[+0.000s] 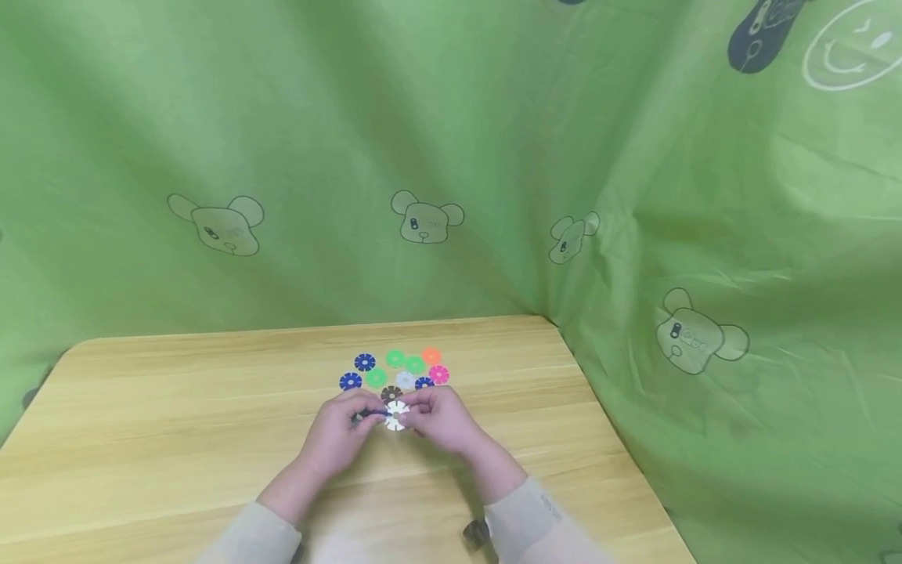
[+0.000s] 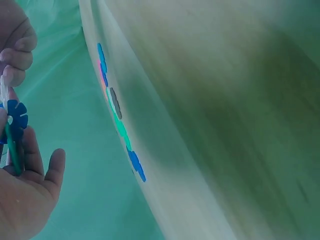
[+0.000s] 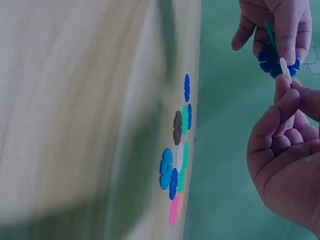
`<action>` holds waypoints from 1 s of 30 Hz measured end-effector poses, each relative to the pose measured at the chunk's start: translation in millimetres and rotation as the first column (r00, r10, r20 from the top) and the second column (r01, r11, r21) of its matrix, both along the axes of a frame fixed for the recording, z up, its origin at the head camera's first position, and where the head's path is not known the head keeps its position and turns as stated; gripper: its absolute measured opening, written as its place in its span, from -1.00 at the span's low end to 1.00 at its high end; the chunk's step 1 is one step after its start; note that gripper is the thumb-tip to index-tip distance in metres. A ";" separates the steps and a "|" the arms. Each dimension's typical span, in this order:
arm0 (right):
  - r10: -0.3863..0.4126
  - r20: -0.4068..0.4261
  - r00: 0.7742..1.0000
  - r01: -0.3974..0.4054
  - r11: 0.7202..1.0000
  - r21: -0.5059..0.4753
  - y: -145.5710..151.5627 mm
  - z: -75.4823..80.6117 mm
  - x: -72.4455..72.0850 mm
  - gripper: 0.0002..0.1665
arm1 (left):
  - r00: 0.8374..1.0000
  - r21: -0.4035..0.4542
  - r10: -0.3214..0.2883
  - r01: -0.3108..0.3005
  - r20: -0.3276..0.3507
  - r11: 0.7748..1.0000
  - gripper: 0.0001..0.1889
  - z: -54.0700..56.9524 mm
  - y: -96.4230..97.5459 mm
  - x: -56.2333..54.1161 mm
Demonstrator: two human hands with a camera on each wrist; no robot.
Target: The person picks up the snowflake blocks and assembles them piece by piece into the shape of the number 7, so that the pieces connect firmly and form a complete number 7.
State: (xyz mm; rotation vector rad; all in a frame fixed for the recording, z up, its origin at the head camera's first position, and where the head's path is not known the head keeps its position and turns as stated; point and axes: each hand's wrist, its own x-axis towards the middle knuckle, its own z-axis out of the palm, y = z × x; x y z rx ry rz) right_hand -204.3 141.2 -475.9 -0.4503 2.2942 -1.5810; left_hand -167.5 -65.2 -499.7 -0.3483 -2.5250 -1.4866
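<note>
Above the tabletop my two hands meet over small flower-shaped slotted discs. My left hand (image 1: 338,431) pinches a dark blue disc (image 2: 20,118) between thumb and fingers; a green disc (image 2: 14,150) stands crosswise in it. Between the thumb and fingertips of my right hand (image 1: 444,421) is a white disc (image 1: 396,424), its slotted face showing in the head view. In the right wrist view, the white disc is edge-on and overlaps the blue disc (image 3: 268,65) at its rim. I cannot tell whether their slots are joined.
Beyond the hands, loose discs lie on the wooden table (image 1: 176,439): a brown disc (image 1: 391,393), a pink disc (image 1: 439,374), an orange disc (image 1: 431,356), and several green and blue ones. Green cloth (image 1: 317,157) printed with bear faces hangs behind the table and along its right.
</note>
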 end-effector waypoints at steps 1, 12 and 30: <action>0.001 0.002 1.000 -0.001 1.000 0.002 -0.5 -1.4 0.2 -0.69 | 1.000 -0.002 -0.007 0.007 0.000 1.000 -0.87 -0.7 0.0 0.0; 0.024 -0.013 1.000 -0.023 0.998 0.050 6.0 -5.0 -4.0 -0.62 | 0.999 -0.017 0.000 0.001 0.032 1.000 -0.88 -4.9 -1.6 -0.1; -0.225 -0.184 0.957 0.274 0.911 0.307 41.3 -17.1 -72.8 -0.61 | 0.996 0.002 0.051 -0.051 0.071 0.999 -0.95 -10.7 -9.2 1.4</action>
